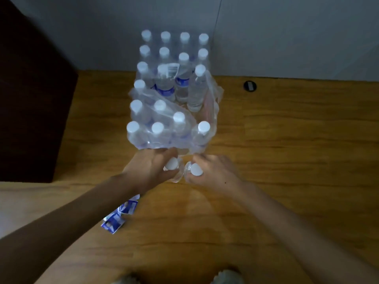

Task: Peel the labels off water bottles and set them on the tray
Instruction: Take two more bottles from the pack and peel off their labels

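left hand (152, 167): fingers curled round the neck of a clear bottle, thumb under the white cap (171, 163), holding it upright.
right hand (215, 171): fingers wrapped round a second bottle just below its white cap (196, 169), holding it.
left-hand bottle (178, 174): body mostly hidden under the fingers; label cannot be told.
right-hand bottle (187, 170): clear shoulder showing between the two sets of fingers, touching or nearly touching the other bottle.
shrink-wrapped pack (170, 89): just beyond the fingertips of both hands, rows of white-capped bottles in torn clear film.
labelled bottles (166, 90): deeper in the pack, well past the fingers, blue bands round their middles.
bare bottle (195, 93): right of those, ribbed and clear, no blue band seen.
peeled labels (119, 215): crumpled blue and white strips on the floor, behind the left fingers, under the left forearm.
floor (287, 150): wood-grain boards beneath both hands.
round fitting (250, 86): dark disc in the floor, far off to the right of the right fingers.
tray: cannot be told apart from the pack.
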### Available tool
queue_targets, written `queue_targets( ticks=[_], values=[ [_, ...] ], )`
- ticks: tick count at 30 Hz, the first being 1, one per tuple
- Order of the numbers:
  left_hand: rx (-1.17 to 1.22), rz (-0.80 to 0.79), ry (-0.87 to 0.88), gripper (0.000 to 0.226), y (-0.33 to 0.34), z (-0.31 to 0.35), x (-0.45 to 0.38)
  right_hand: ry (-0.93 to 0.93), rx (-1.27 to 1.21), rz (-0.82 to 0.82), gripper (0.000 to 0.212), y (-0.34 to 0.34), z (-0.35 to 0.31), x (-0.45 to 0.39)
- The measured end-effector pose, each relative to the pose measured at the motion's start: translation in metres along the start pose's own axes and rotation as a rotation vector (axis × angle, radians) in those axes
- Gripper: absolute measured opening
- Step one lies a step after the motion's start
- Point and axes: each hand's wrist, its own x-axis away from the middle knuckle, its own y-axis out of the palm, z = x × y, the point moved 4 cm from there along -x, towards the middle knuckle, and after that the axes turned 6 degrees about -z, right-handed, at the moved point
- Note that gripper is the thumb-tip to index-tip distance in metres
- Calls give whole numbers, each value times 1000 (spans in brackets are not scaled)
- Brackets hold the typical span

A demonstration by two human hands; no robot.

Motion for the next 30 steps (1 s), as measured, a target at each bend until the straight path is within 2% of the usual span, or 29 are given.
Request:
queue_targets(
  ticks=[3, 7, 12, 15, 18, 21, 24, 26, 30],
  values=[
    [8, 28, 25, 35, 25, -13, 0, 23, -76, 81, 26, 19, 9, -3],
    [32, 103, 39, 27, 36, -23, 14, -89, -108, 244, 32, 26, 8, -4],
    [58, 194, -52, 42, 50, -32, 20, -107, -183, 301, 31, 45, 7, 11],
    [306, 163, -141, 50, 68, -37, 17, -55, -252, 355, 34, 54, 12, 19],
    [529, 54, -154, 53, 81, -32, 14, -5, -265, 354, 36, 56, 16, 23],
    [608, 16, -163, 69, 89, -27, 11, 12, -253, 338, 38, 54, 16, 25],
    [584, 23, -163, 85, 91, -27, 9, 21, -257, 353, 39, 53, 13, 26],
    [565, 34, -152, 84, 91, -29, 10, 27, -254, 367, 40, 52, 11, 27],
    [476, 91, -137, 65, 87, -32, 14, 57, -166, 386, 44, 49, 5, 27]
  ],
)
